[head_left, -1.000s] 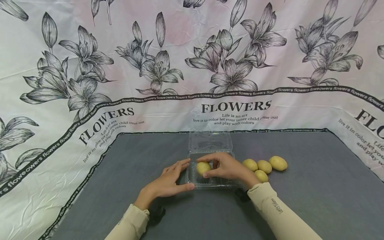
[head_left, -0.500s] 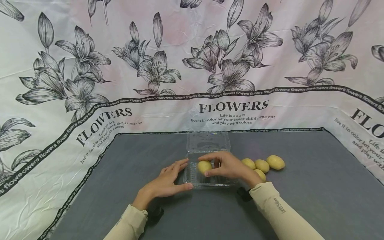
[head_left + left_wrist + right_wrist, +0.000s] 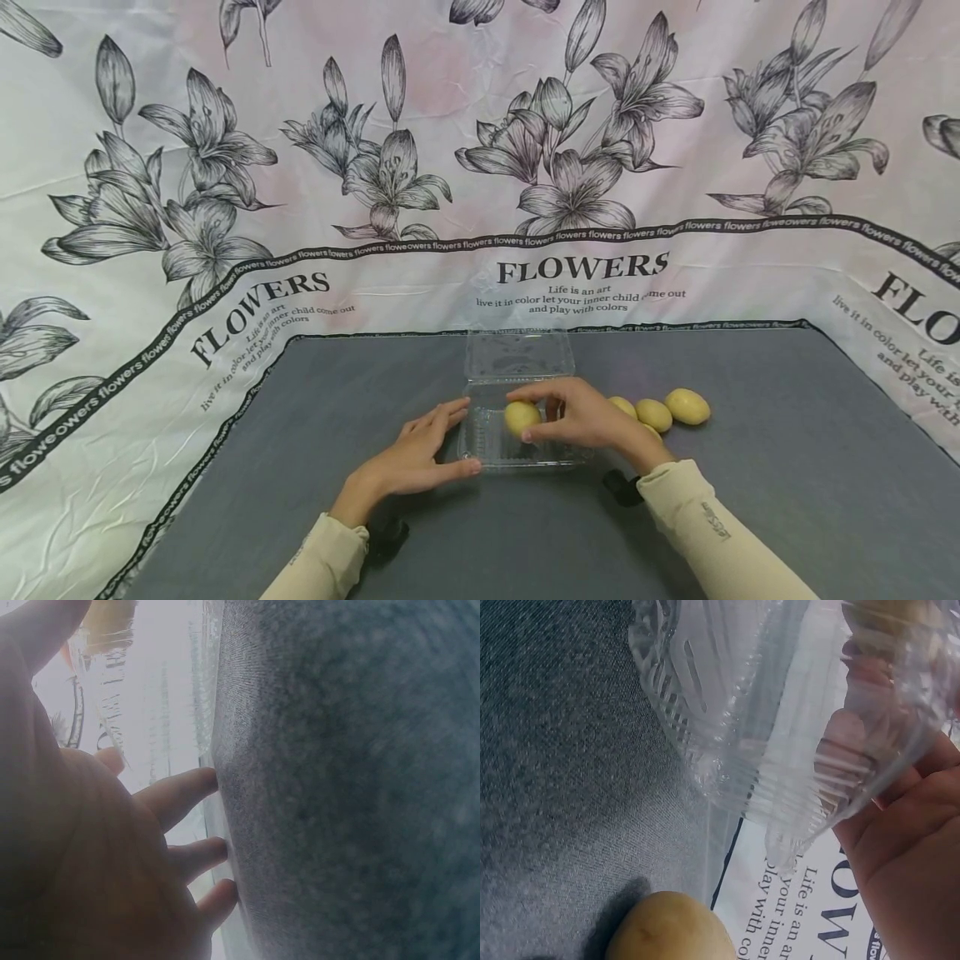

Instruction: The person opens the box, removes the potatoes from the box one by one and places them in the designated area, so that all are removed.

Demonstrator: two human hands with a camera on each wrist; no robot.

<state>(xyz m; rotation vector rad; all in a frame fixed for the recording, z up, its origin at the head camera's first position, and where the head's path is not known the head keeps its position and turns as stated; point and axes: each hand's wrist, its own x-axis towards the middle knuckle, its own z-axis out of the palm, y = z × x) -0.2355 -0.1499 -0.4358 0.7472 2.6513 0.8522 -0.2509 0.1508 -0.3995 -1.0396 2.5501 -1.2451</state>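
Observation:
A clear plastic clamshell box stands on the grey table with its lid raised at the back. My right hand pinches a yellow potato between thumb and fingers, inside or just over the box; how close it is to the bottom I cannot tell. Through the clear wall in the right wrist view, the fingers show only partly. My left hand rests at the box's left side, fingers extended and thumb by the front corner. In the left wrist view, its fingertips touch the box's side.
Several more potatoes lie in a group right of the box, including one and the rightmost one; my right wrist partly covers the group. A floral curtain borders the table behind and at both sides.
My right hand has moved slightly to the right with the potato, covering more of the loose potatoes. The left hand stays against the box. The head view has shifted a little.

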